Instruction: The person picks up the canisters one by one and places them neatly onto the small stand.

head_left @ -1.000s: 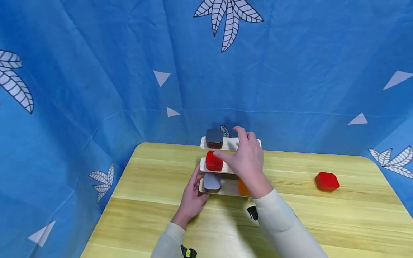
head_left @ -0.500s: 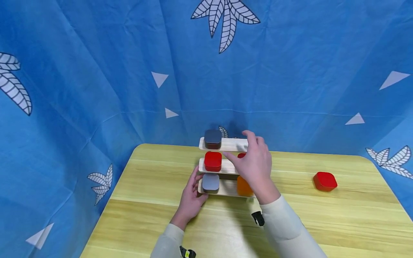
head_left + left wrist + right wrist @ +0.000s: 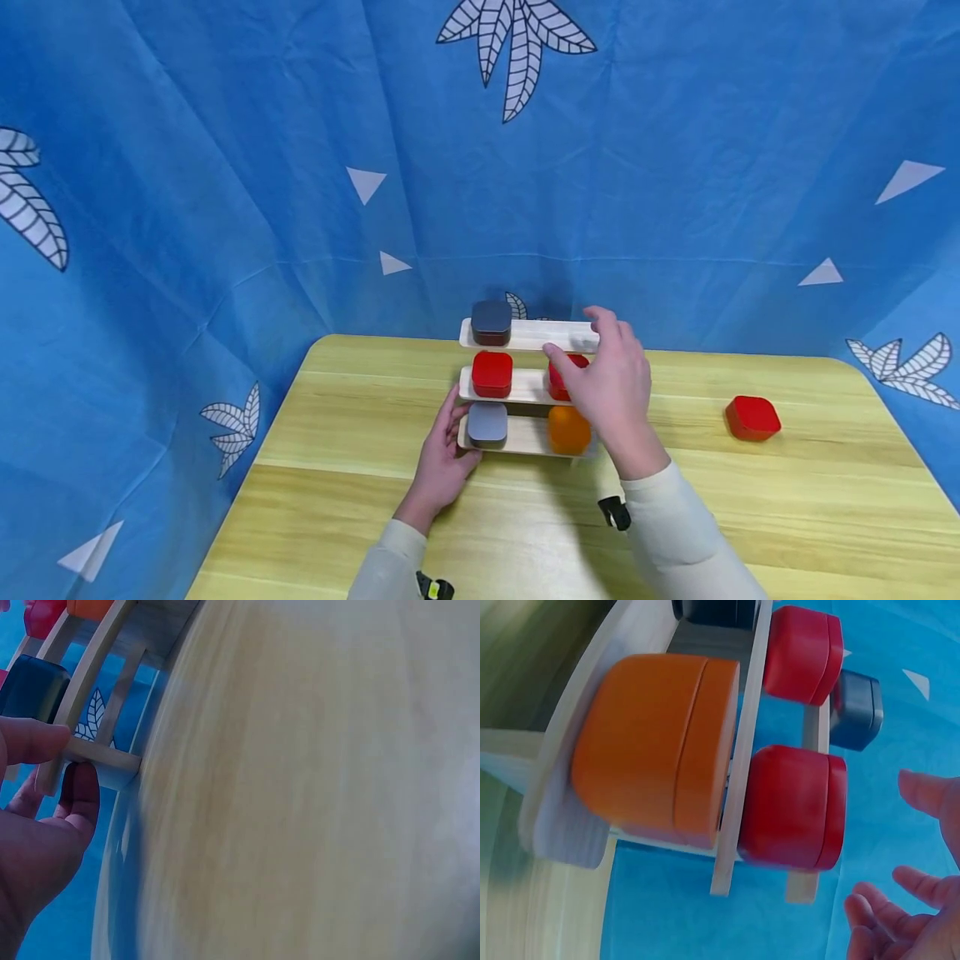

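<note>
A three-tier wooden rack (image 3: pixel 534 335) stands on the table. On its top tier, at the left, sits a dark navy box (image 3: pixel 491 323) with rounded corners. Two red boxes are on the middle tier, one left (image 3: pixel 492 374) and one right (image 3: pixel 556 385). The bottom tier bears a grey box (image 3: pixel 487 425) and an orange box (image 3: pixel 568 430). My left hand (image 3: pixel 438 477) grips the rack's left end, thumb over the wooden edge (image 3: pixel 73 712) in the left wrist view. Beside the right end hovers my right hand (image 3: pixel 618 392), thumb and fingers spread, holding nothing.
Another red box (image 3: pixel 752 418) lies on the wooden table (image 3: pixel 352 400), well to the right of the rack. A blue curtain (image 3: pixel 480 183) with leaf and triangle prints hangs directly behind the table and along its left side.
My right hand has drawn away to the right, uncovering the right red box and the orange box. The left hand keeps its hold on the rack.
</note>
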`<state>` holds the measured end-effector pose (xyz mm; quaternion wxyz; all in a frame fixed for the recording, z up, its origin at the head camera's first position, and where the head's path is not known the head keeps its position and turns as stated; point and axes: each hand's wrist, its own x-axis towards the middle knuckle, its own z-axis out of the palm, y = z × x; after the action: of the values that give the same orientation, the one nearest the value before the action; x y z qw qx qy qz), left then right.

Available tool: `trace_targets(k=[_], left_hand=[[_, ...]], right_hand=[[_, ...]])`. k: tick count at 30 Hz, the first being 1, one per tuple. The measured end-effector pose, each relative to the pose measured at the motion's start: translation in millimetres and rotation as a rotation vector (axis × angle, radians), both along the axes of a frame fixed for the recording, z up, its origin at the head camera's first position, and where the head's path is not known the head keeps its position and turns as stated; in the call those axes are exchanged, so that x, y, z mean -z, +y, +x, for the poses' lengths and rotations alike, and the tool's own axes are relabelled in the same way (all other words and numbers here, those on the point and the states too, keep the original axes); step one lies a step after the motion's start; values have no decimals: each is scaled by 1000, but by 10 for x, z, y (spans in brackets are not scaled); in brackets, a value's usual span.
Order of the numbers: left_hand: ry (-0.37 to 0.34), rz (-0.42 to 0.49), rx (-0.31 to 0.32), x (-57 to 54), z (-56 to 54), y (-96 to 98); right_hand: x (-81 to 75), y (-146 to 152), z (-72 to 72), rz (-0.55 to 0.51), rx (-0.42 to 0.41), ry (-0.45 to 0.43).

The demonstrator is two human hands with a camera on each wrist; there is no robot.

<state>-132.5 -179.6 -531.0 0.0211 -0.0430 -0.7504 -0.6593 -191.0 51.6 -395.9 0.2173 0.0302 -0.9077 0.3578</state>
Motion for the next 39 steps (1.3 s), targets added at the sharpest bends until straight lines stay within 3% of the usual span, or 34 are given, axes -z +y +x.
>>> trace_targets(k=[11,39], left_hand=[[12,-10,-3,22,-6,-2],[-10,-14,-12,10,2,7]], right_hand=[[63,159,28,-35,19,20],[254,507,129,-66,82,-26]])
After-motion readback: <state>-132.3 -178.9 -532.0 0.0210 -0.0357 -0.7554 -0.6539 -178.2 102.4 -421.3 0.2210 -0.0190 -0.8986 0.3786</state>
